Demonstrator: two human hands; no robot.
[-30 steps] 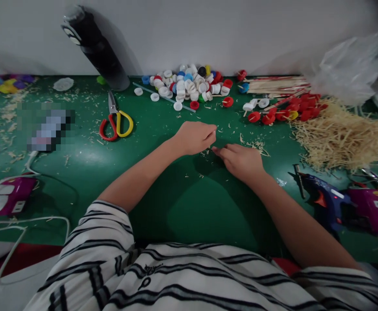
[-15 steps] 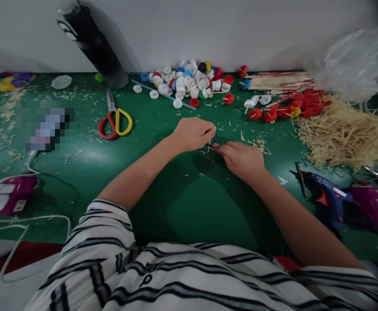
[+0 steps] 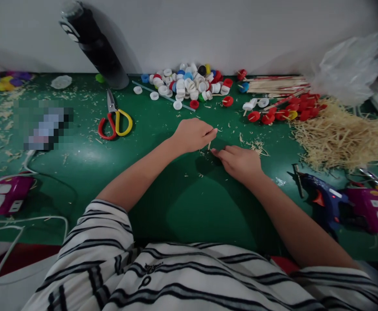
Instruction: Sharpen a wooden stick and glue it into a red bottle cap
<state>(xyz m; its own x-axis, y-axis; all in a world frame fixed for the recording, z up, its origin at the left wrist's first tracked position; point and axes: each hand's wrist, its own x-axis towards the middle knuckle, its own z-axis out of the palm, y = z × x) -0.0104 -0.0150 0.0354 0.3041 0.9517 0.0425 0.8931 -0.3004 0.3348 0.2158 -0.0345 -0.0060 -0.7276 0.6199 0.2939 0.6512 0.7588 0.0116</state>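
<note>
Left hand (image 3: 193, 136) curled, pinching pale stick (image 3: 209, 146); right hand (image 3: 239, 162) near, fingers bent, hold unclear.

Plain grey wall (image 3: 208, 34) runs along the far edge of the surface, a glossy solid-green tabletop (image 3: 182, 207). Soft shadow on wall above far edge, left of middle; wall darkens toward upper right. Light dim, cool; pale glare on tabletop's left half, weaker sheen toward right edge. Below near edge, left corner: dark red patch (image 3: 30, 255) and pale grey surface (image 3: 14, 296), both cut off, unclear what.
</note>
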